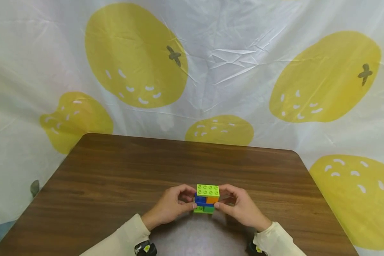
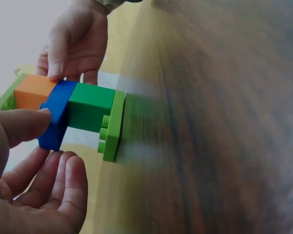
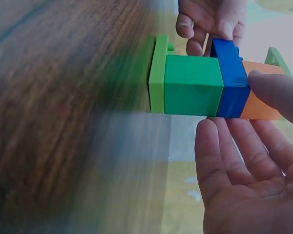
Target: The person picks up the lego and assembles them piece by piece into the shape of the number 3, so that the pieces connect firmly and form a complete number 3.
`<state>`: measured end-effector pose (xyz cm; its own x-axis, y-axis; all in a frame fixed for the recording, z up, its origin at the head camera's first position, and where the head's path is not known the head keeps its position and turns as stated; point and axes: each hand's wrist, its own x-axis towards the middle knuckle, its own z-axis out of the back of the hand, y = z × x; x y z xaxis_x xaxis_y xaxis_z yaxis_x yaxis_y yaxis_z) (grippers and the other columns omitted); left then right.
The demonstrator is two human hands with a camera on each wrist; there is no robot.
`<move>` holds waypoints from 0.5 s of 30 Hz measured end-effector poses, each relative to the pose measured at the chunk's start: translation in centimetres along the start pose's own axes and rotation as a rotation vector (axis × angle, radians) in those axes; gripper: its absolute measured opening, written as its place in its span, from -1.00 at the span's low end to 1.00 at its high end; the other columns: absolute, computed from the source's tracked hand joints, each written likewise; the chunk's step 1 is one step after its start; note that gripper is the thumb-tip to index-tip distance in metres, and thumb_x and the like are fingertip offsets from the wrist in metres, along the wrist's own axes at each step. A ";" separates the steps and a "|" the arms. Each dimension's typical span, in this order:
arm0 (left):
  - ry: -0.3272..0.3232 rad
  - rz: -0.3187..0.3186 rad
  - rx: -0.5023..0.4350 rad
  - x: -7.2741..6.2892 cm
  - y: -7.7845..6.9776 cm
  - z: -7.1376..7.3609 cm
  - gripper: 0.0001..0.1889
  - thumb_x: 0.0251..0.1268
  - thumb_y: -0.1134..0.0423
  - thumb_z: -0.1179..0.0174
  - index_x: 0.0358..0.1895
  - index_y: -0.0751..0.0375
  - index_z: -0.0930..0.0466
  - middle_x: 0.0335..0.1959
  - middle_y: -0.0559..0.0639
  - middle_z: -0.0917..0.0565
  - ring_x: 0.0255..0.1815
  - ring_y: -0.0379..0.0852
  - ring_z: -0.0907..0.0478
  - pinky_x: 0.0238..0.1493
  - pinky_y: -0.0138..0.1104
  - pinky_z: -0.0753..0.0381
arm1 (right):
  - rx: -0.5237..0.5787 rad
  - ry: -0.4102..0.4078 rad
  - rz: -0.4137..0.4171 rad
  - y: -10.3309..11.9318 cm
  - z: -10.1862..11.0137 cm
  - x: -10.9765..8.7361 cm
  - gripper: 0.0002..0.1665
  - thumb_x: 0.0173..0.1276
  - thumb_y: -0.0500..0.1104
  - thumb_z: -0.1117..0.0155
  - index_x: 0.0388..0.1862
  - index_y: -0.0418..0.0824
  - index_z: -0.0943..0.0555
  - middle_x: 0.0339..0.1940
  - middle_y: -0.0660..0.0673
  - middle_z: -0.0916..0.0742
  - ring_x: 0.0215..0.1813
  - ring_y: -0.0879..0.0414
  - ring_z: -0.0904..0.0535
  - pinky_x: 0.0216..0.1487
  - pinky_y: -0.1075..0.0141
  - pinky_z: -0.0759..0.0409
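Observation:
Both hands hold one small stack of toy building bricks upright low over the table. From the bottom up it has a light green plate (image 2: 116, 129), a green brick (image 3: 193, 87), a blue brick (image 2: 56, 114), an orange brick (image 3: 260, 105) and a light green studded plate (image 1: 208, 190). My left hand (image 1: 171, 204) pinches the left end of the blue brick, thumb on the near side, fingers on the far side. On the other side, my right hand (image 1: 240, 206) grips the stack, its thumb where blue meets orange and its fingers behind.
The brown wooden table (image 1: 140, 167) stretches away beyond the hands, with rounded far corners. Behind and around it hangs a white curtain (image 1: 224, 71) printed with large yellow fruit. Dark straps (image 1: 145, 248) sit at the wrists over pale sleeves.

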<state>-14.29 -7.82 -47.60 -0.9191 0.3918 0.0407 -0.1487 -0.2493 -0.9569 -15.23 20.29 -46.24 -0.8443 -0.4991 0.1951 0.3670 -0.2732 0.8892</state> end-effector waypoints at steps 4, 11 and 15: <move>0.004 0.007 -0.001 0.0 -0.1 0.0 -0.62 0.31 0.22 -0.49 0.13 0.22 -0.68 0.06 0.08 -0.77 0.00 -0.11 -0.70 0.04 -0.32 -0.75 | 0.002 0.001 0.000 0.0 0.0 0.0 -0.56 0.35 -0.29 -0.53 0.18 -0.20 -0.65 0.04 -0.20 -0.82 0.02 0.03 -0.77 0.01 0.23 -0.80; 0.008 0.012 -0.005 0.1 -0.1 0.0 -0.64 0.34 0.20 -0.47 0.14 0.21 -0.67 0.05 0.06 -0.76 0.01 -0.10 -0.70 0.06 -0.31 -0.75 | -0.016 -0.003 -0.003 0.0 0.0 0.0 -0.57 0.36 -0.28 -0.52 0.19 -0.21 -0.65 -0.01 -0.19 -0.84 -0.06 0.04 -0.79 -0.01 0.26 -0.79; 0.020 0.019 -0.031 0.1 -0.1 0.0 -0.63 0.37 0.20 -0.45 0.16 0.22 -0.66 0.07 0.08 -0.75 0.05 -0.07 -0.70 0.09 -0.31 -0.75 | -0.031 -0.001 -0.011 0.0 0.1 -0.1 -0.57 0.39 -0.25 -0.50 0.20 -0.19 -0.65 -0.04 -0.16 -0.84 -0.10 0.09 -0.79 -0.03 0.28 -0.77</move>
<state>-14.32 -7.71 -47.50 -0.9143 0.4047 0.0176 -0.1200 -0.2292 -0.9660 -15.23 20.40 -46.25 -0.8489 -0.4947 0.1859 0.3697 -0.3045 0.8778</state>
